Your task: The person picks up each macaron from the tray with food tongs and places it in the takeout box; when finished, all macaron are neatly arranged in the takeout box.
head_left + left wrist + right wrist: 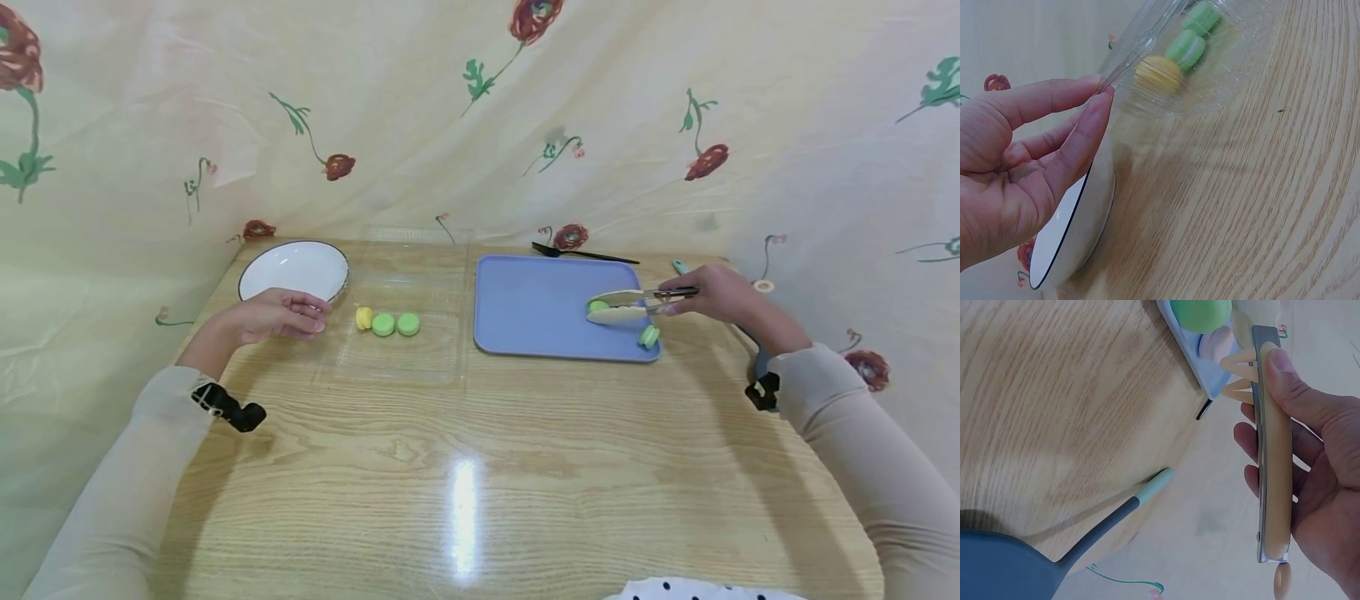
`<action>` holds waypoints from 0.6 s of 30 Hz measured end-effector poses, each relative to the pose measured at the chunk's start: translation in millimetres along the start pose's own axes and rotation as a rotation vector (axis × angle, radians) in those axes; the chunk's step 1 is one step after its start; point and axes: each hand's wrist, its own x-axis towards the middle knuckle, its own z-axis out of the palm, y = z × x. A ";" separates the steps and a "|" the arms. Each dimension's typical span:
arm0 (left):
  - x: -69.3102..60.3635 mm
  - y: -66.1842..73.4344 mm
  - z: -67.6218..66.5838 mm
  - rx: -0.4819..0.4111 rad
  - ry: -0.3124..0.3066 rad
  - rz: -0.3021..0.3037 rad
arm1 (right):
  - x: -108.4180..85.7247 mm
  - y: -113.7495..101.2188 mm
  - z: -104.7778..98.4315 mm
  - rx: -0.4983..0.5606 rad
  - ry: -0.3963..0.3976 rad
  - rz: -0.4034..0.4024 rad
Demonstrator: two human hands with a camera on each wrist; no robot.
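1. Right hand (717, 292): grip curled round tongs (621, 315), tips around green macaron (597, 307), right side of blue tray (532, 308).
2. Left hand (277, 317): fingertip grip pinches clear plastic container (405, 360), left edge.
3. Container holds three macarons (383, 325).

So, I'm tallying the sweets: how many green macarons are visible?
4 green macarons: two in the clear container, one between the tongs, one on the blue tray, near right corner.

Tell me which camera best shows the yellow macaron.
The left wrist view: the yellow macaron looks largest, though seen through the clear box. The head view shows it smaller, beside two green ones; the right wrist view doesn't show it.
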 end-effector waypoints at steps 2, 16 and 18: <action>-0.4 -0.2 0.3 -0.003 0.001 -0.001 | -0.6 -1.0 0.4 0.012 -0.002 0.009; 0.2 -2.0 0.3 -0.008 -0.020 0.031 | -2.4 -3.9 4.5 0.021 0.035 0.006; -0.1 -1.8 0.3 -0.011 -0.016 0.026 | -1.8 -5.3 4.4 0.017 0.035 0.000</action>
